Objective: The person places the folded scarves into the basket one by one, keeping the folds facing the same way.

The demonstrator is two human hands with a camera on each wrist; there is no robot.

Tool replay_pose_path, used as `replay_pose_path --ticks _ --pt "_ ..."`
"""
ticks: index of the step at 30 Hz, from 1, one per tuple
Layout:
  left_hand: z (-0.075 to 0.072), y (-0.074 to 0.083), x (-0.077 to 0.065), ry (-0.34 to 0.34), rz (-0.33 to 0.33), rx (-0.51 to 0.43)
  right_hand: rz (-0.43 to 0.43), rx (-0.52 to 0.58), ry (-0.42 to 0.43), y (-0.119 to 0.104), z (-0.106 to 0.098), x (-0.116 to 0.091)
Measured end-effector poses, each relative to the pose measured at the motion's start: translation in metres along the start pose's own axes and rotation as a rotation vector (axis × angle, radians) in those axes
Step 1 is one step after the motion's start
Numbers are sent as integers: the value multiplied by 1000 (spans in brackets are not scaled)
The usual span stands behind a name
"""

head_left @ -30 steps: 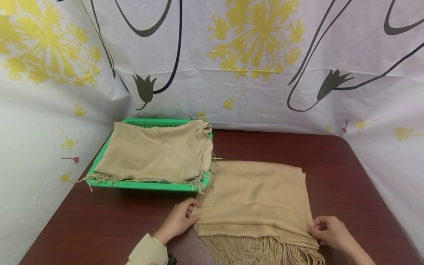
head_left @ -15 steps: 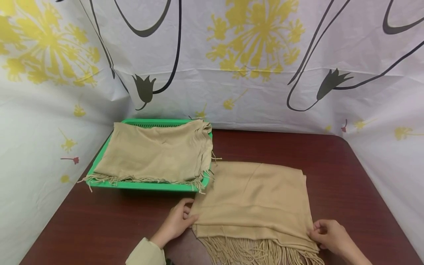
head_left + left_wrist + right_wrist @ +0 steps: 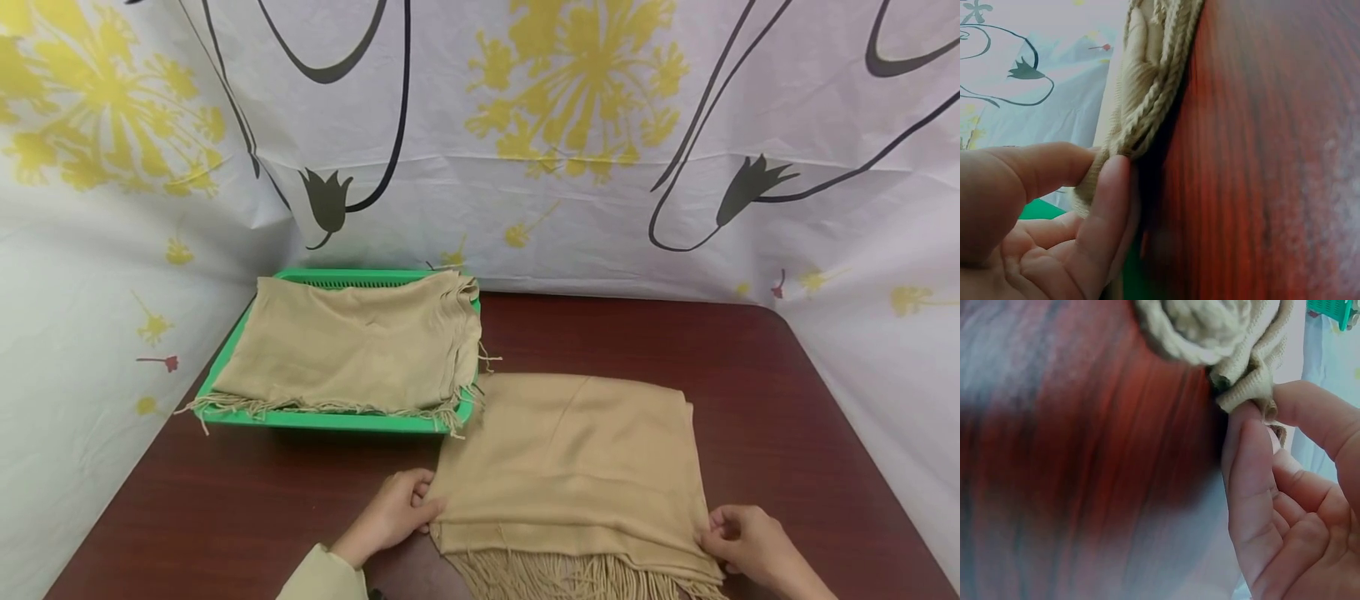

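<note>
A tan fringed scarf (image 3: pixel 570 467) lies folded in layers on the table, its tassels (image 3: pixel 555 577) toward the near edge. My left hand (image 3: pixel 393 510) pinches the scarf's left edge near the front corner. In the left wrist view, thumb and fingers (image 3: pixel 1110 206) close on the layered edge (image 3: pixel 1141 106) from both sides. At the opposite edge my right hand (image 3: pixel 750 542) pinches the front right part of the scarf. The right wrist view shows the folded edge (image 3: pixel 1254 387) between thumb and fingertips, with a thick rolled fold beside it.
A green plastic basket (image 3: pixel 337 422) stands at the back left of the dark red-brown table (image 3: pixel 757 400). Another folded tan scarf (image 3: pixel 352 350) lies in it, fringe hanging over the front rim. A white patterned cloth (image 3: pixel 570 225) hangs behind and at both sides.
Both hands have drawn the scarf a little toward the near edge and slightly left, so less of its fringe shows. The basket and its scarf have stayed put.
</note>
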State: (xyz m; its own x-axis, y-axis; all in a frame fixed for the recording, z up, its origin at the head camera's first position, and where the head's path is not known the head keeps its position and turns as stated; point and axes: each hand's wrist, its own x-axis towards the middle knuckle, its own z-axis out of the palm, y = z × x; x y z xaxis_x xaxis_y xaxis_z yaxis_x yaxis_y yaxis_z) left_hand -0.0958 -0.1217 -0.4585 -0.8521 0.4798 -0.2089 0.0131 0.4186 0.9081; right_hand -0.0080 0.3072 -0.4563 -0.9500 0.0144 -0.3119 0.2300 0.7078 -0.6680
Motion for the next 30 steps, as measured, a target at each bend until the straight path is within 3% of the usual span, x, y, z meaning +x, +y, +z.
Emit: replay_pose_path --ticks 3,8,16,22,30 --pt "-1 1 -3 -24 5 41 -52 26 -53 2 -1 -2" --pt "-2 2 -9 -70 -3 96 -58 37 -95 3 -1 -4" --pt "-2 -1 -18 -119 -9 107 -56 40 -117 4 2 -8" --pt "-3 -4 -28 -115 43 129 -43 55 -141 6 3 -12" --pt "-5 -5 -37 -157 40 135 -64 7 -122 7 6 -15"
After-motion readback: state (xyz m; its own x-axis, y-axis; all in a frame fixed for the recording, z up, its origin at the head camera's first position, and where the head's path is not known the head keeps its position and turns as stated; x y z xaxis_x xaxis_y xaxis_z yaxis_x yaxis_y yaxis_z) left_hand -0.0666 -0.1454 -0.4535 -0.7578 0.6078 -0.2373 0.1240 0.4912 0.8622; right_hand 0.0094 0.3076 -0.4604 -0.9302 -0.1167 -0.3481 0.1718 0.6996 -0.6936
